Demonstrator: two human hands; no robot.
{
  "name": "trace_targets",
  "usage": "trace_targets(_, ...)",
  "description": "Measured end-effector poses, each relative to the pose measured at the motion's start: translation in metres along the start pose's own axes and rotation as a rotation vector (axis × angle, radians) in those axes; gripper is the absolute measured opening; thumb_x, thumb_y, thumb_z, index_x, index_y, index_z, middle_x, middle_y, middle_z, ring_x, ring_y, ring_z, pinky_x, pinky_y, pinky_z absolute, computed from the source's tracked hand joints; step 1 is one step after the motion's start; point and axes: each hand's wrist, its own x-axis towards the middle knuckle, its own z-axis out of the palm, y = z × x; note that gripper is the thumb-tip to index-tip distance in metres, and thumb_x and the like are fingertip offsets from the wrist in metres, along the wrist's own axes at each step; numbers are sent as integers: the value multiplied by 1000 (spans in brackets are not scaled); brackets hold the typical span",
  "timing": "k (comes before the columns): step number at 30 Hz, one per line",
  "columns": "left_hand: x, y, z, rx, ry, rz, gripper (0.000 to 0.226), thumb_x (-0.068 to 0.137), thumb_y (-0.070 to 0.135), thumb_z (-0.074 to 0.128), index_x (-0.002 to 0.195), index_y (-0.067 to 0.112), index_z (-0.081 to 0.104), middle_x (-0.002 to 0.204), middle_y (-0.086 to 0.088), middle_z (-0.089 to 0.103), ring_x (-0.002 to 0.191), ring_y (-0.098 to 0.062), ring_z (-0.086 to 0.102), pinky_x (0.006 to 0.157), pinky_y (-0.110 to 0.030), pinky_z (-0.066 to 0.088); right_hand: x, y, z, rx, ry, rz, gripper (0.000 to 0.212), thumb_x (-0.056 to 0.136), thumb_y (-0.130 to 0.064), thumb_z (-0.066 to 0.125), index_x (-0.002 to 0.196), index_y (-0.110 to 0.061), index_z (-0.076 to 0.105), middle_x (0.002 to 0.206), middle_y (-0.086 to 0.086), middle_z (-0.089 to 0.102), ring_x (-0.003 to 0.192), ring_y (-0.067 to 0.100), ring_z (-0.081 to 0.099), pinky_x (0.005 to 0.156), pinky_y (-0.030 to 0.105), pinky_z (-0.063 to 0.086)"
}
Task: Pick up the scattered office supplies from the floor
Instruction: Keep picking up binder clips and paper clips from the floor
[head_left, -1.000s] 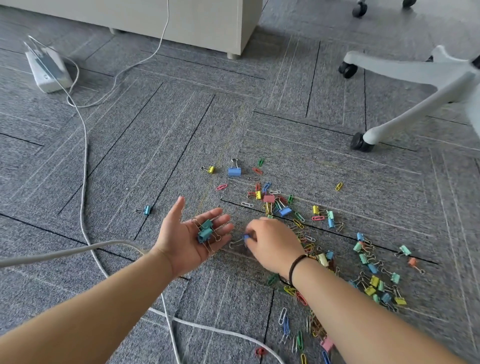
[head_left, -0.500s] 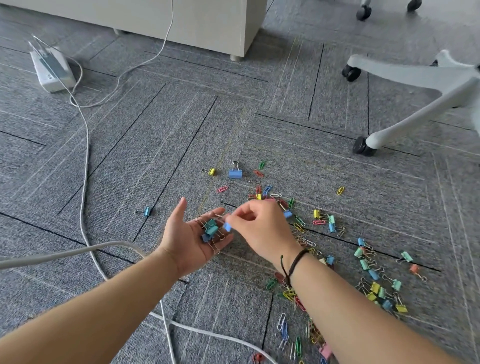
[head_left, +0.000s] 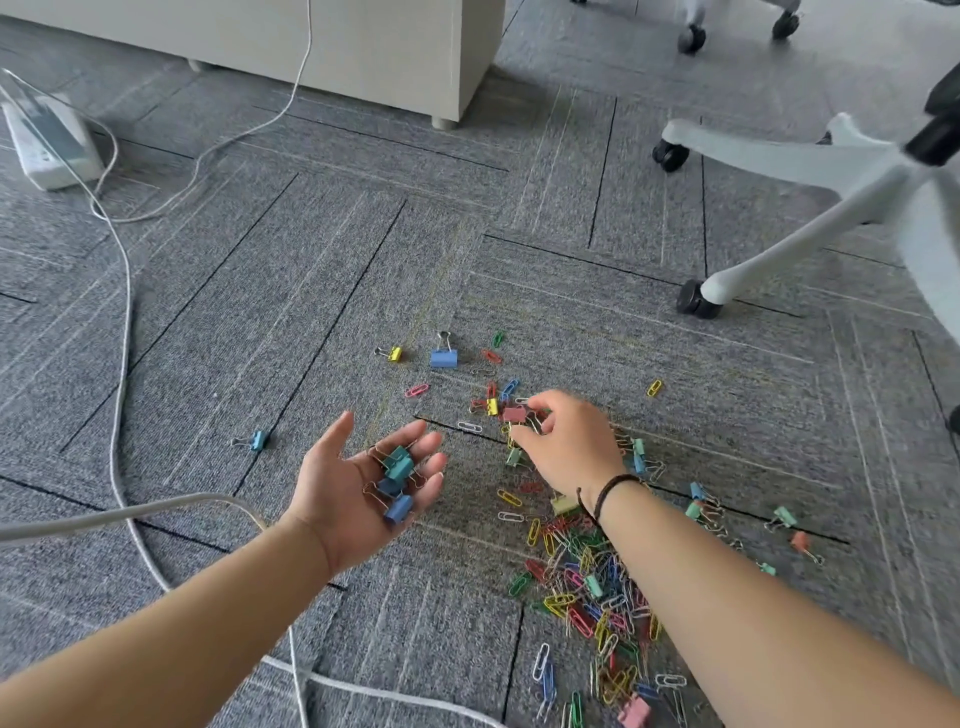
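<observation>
At the centre of the frame, a small pink metal binder clip (head_left: 514, 414) is pinched between the curled thumb and forefinger of the right hand (head_left: 569, 447), just above the grey carpet-tile floor (head_left: 260, 291). A dark cord bracelet (head_left: 605, 493) is worn at that wrist. To the left of it, the left hand (head_left: 358, 488) is held palm up with its fingers spread and relaxed, and a small heap of teal and blue binder clips (head_left: 395, 480) is cradled in the palm.

Below and to the right of the right hand, a dense scatter of coloured paper clips and binder clips (head_left: 587, 587) is spread over the carpet toward the lower edge. Above the hands, a larger blue binder clip (head_left: 443, 357) lies beside a small yellow binder clip (head_left: 395, 354); a lone blue binder clip (head_left: 257, 440) lies apart at left of centre.

A white cable (head_left: 122, 291) is trailed down the left side from a white power strip (head_left: 49, 143) in the upper left. A white chair base with black castors (head_left: 810, 208) is seen at upper right, and a beige cabinet (head_left: 363, 47) along the top.
</observation>
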Motion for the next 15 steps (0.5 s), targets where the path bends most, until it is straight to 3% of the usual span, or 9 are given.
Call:
trace_targets(3, 2, 0, 0, -10, -20, -8, 80, 93, 70, 42, 133, 4, 64, 118, -18, 70, 92, -33, 70, 80, -45, 60, 5, -6, 8, -132, -3, -60, 37, 91, -46, 66, 122, -27, 65, 113, 1, 60, 90, 19, 61, 77, 33, 53)
trace_targets(6, 2, -1, 1, -5, -45, -28, 83, 91, 73, 44, 130, 2, 64, 121, -20, 68, 99, -36, 68, 91, -54, 57, 5, -12, 13, -209, 50, -99, 18, 93, -41, 66, 100, -25, 66, 101, -3, 55, 79, 17, 58, 60, 27, 43)
trace_targets(9, 2, 1, 0, 0, -63, -43, 86, 89, 76, 46, 131, 2, 63, 126, -22, 67, 107, -38, 66, 97, -57, 53, 7, -12, 17, -229, 81, -97, 13, 92, -32, 64, 85, -22, 60, 93, -3, 52, 72, 15, 54, 50, 23, 31)
trace_targets(13, 5, 8, -1, -15, -41, -28, 88, 89, 78, 45, 133, 4, 63, 126, -22, 66, 107, -38, 65, 96, -56, 54, 9, -20, 12, -57, 135, -55, 11, 85, -30, 67, 84, -22, 59, 87, -4, 58, 70, 12, 54, 51, 25, 36)
trace_targets(15, 9, 11, 1, -27, -28, -10, 88, 88, 78, 44, 134, 5, 62, 124, -22, 67, 107, -38, 65, 93, -54, 55, 6, -38, 7, 89, 163, -140, 11, 82, -27, 69, 87, -21, 63, 83, -6, 62, 69, 9, 56, 52, 25, 38)
